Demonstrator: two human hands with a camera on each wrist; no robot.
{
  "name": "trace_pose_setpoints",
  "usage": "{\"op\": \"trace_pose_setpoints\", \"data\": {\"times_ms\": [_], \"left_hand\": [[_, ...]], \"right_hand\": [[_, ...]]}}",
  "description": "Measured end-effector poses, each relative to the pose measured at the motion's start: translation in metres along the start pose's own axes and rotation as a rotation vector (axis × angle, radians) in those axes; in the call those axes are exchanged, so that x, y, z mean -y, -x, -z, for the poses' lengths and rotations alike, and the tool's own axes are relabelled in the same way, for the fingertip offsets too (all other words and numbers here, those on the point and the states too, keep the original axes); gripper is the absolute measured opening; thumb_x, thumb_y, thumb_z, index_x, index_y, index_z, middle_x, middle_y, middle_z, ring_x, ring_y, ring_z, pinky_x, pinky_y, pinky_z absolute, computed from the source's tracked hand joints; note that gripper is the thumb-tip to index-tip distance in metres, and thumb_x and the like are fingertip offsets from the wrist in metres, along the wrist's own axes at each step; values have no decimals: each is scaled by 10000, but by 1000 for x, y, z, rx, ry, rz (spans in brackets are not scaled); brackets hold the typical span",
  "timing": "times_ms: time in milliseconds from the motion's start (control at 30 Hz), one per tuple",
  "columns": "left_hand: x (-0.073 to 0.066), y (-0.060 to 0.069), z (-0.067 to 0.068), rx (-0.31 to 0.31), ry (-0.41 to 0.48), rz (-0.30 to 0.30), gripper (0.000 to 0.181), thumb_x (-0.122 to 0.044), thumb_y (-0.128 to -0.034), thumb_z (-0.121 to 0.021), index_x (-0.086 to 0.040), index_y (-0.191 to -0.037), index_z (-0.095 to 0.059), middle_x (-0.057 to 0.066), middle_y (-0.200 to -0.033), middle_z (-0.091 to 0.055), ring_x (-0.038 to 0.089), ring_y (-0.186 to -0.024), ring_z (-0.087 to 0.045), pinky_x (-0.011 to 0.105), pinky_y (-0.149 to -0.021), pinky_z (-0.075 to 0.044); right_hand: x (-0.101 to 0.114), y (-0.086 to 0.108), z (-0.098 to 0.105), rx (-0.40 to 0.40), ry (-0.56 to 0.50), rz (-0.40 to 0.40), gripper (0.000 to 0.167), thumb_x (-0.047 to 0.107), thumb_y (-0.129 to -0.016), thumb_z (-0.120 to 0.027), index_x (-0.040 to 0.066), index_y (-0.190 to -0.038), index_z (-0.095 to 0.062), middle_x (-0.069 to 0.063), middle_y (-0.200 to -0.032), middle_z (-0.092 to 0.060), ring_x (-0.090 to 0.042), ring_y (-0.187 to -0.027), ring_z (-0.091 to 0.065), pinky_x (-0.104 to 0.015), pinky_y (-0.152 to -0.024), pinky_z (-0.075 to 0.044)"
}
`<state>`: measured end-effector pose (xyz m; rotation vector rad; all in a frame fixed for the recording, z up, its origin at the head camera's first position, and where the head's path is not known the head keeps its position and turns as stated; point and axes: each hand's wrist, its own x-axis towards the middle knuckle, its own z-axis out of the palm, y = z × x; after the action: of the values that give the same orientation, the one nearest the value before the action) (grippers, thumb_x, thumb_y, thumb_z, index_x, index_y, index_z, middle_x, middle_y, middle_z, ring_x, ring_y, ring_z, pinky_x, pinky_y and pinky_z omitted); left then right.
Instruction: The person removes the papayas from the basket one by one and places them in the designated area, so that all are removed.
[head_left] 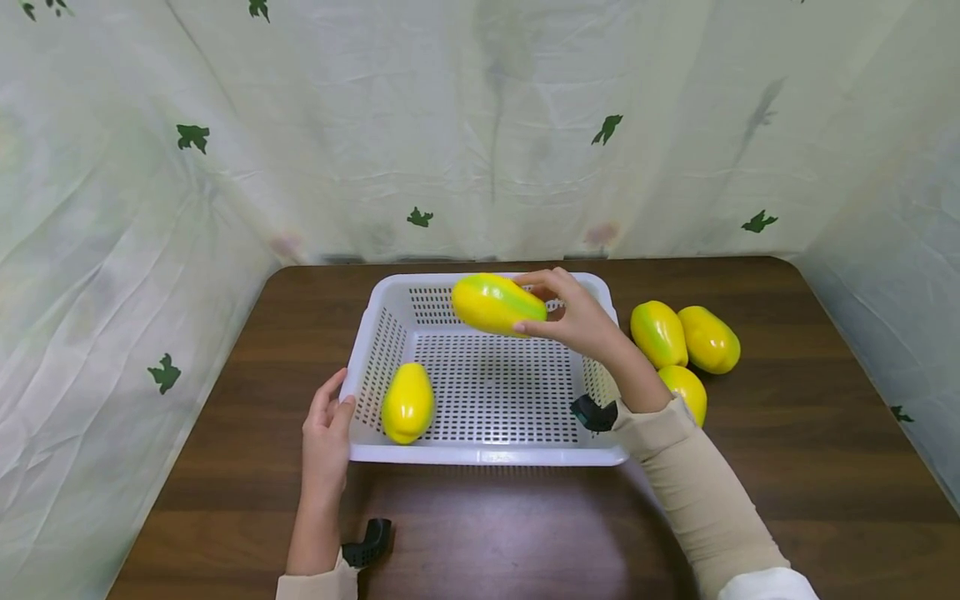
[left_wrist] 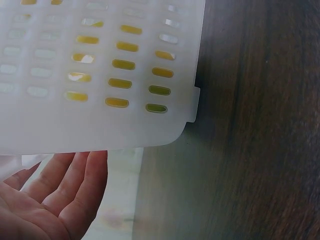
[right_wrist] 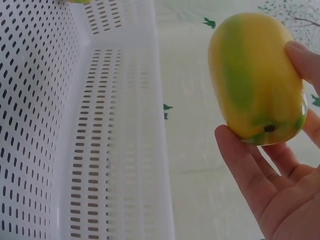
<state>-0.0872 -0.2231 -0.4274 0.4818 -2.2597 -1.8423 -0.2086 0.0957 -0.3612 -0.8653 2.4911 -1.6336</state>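
Note:
A yellow-green papaya (head_left: 491,304) is held above the back of a white perforated plastic basket (head_left: 487,456) by my right hand (head_left: 573,317). Thumb and fingers grip it at one end, and the right wrist view shows the dark stem spot on the papaya (right_wrist: 255,80). A second papaya (head_left: 408,404) lies inside the basket at the left. My left hand (head_left: 327,433) holds the basket's left rim near the front corner. In the left wrist view, the fingers (left_wrist: 75,185) of that hand show beside the slotted basket wall (left_wrist: 90,125).
To the right of the basket, three papayas lie close together: one (head_left: 658,333), another (head_left: 708,339) and a third (head_left: 686,392) partly behind the right forearm. All stand on a brown wooden table (head_left: 810,467). Pale curtains (head_left: 495,125) with green leaf shapes surround it.

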Motion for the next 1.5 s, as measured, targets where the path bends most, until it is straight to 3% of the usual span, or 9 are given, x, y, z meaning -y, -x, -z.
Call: {"op": "trace_pose_setpoints", "data": {"times_ms": [200, 433, 600, 733, 967, 1200, 1500], "left_hand": [[1, 0, 0, 4, -5, -2, 385, -247, -952, -424, -246, -1337, -412, 77, -1222, -521, 206, -1012, -522, 186, -747, -467], [1, 0, 1, 10, -22, -6, 399, -258, -953, -419, -229, -1350, -394, 76, -1239, -512, 208, -1033, -522, 262, -773, -470], [1, 0, 0, 13, -22, -6, 396, -264, -953, -419, -236, -1347, -396, 80, -1228, -518, 202, -1019, -523, 236, -768, -471], [2, -1, 0, 5, -24, 1, 399, -265, -952, -419, -230, -1349, -396, 69, -1232, -518, 197, -1024, -522, 239, -776, -470], [3, -1, 0, -5, -35, -3, 400, -258, -953, -416, -218, -1351, -394, 56, -1241, -513, 201, -1043, -523, 324, -812, -463], [2, 0, 0, -5, -33, -7, 397, -261, -952, -418, -225, -1347, -400, 66, -1226, -524, 197, -1029, -528, 256, -779, -474], [-1, 1, 1, 5, -28, -16, 400, -257, -953, -415, -215, -1350, -395, 88, -1222, -522, 209, -1015, -521, 179, -727, -468]], "right_hand": [[0, 12, 6, -44, 13, -19, 538, 268, -743, -735, 149, -1223, -523, -15, -1120, -465, -188, -965, -492, -311, -725, -500], [25, 31, 14, -109, 14, -9, 517, 100, -762, -715, 38, -1232, -508, -142, -1152, -457, -247, -964, -486, -366, -730, -489], [32, 42, 22, -155, 36, -7, 524, 75, -763, -711, 39, -1241, -502, -98, -1069, -464, -232, -943, -484, -306, -719, -485], [18, 49, 29, -182, 28, -3, 545, 113, -757, -722, 120, -1257, -505, -41, -1070, -462, -196, -962, -486, -272, -733, -482], [33, 68, 40, -254, 69, -16, 540, 25, -754, -705, 24, -1249, -488, -67, -1034, -468, -192, -877, -493, -182, -673, -462], [4, 92, 51, -355, 90, -69, 553, 63, -762, -706, 110, -1270, -492, -17, -1088, -468, -161, -945, -489, -191, -738, -461], [-12, 118, 59, -448, 119, -123, 567, 28, -745, -713, 83, -1263, -492, 0, -1084, -465, -107, -940, -495, -137, -697, -455]]}}
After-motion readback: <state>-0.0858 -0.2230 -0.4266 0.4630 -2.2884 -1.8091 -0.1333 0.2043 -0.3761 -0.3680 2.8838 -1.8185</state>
